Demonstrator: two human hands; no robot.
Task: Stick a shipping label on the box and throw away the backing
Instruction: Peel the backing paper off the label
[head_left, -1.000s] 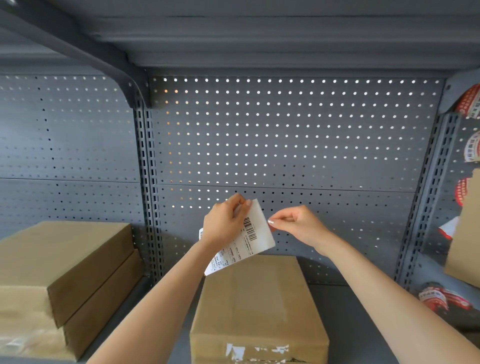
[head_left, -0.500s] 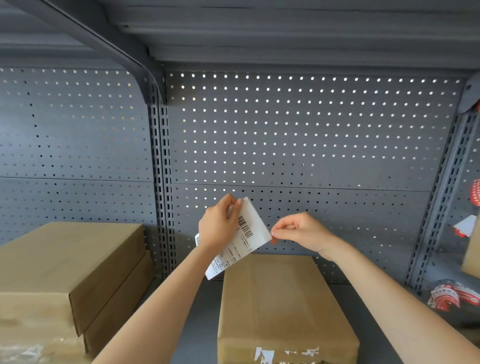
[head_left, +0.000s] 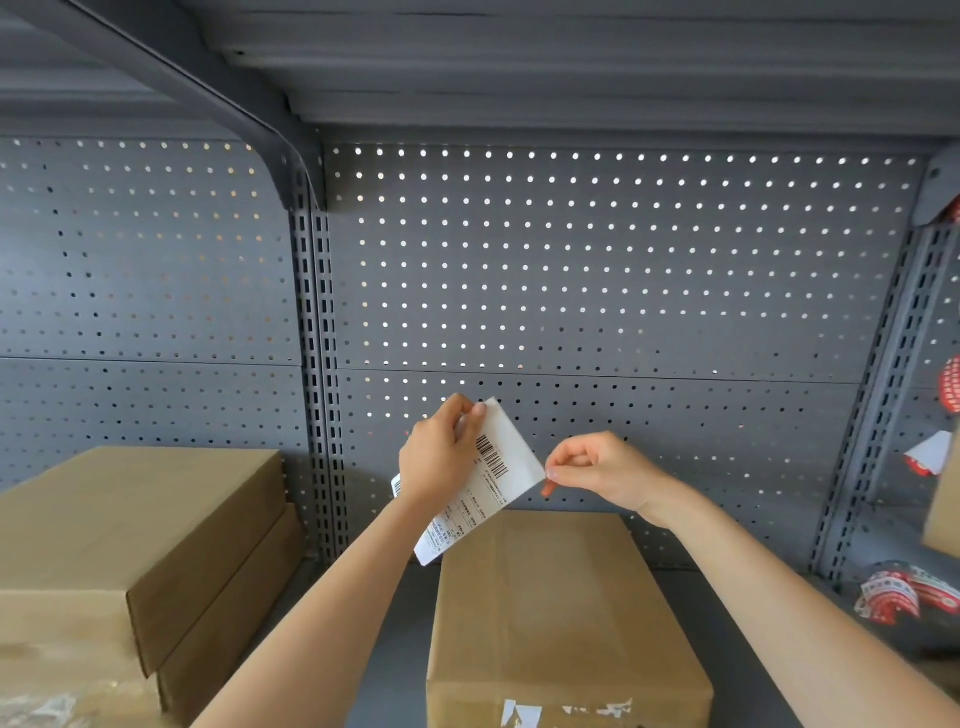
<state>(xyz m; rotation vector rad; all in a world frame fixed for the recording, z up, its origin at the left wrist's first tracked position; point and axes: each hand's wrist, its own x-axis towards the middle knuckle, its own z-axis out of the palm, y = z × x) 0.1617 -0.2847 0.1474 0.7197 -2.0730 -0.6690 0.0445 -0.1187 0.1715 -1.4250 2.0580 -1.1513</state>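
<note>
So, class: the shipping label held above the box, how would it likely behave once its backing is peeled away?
The shipping label is probably light: the left hand holds it up alone. It looks thin and sheet-like, so likely floppy, apt to curl. The right hand pinches its corner, so once peeled it may stick to fingers before reaching the cardboard box.

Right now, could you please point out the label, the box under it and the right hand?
label (head_left: 511, 451), head view, blank white area beside the barcode
box (head_left: 556, 597), head view, middle of its top
right hand (head_left: 605, 467), head view, back of the hand

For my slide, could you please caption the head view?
Left hand holds shipping label above box; right hand picks at its corner.
</note>
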